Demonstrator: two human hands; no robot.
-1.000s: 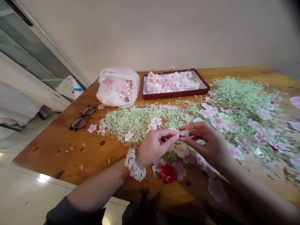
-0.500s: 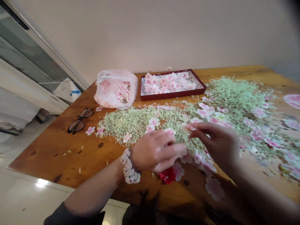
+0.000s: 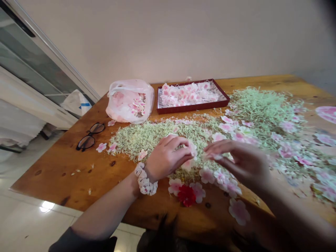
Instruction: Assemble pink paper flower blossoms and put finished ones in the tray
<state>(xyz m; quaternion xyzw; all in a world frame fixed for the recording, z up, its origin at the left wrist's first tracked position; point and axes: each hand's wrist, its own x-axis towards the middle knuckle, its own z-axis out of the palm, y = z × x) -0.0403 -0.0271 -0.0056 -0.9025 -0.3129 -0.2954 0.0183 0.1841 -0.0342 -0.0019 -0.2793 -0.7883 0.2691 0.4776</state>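
Observation:
My left hand (image 3: 169, 154), with a pale scrunchie (image 3: 145, 178) round its wrist, is closed with thumb and fingers bent together. At its fingertips is a pale pink artificial flower (image 3: 193, 149), its edge partly hidden. Just to the right, my right hand (image 3: 243, 161) pinches a small pale piece, blurred and too small to name. Both hands hover over a spread of pale green small pieces (image 3: 136, 136) dotted with pink flowers. Below the hands a red flower (image 3: 187, 195) lies on the wood among loose pink flower pieces (image 3: 239, 211).
Behind stand a plastic bag (image 3: 118, 108) with pink flower pieces and a dark red box lid (image 3: 194, 106) holding pink blossoms. Eyeglasses (image 3: 86, 141) lie at the left. A heap of light green strands (image 3: 265, 108) and more flowers cover the right of the wooden table (image 3: 65, 168).
My left hand has lifted and turned, its fingers now up by a pink flower, uncovering pink pieces beside the red flower. My right hand has shifted slightly down, still pinching.

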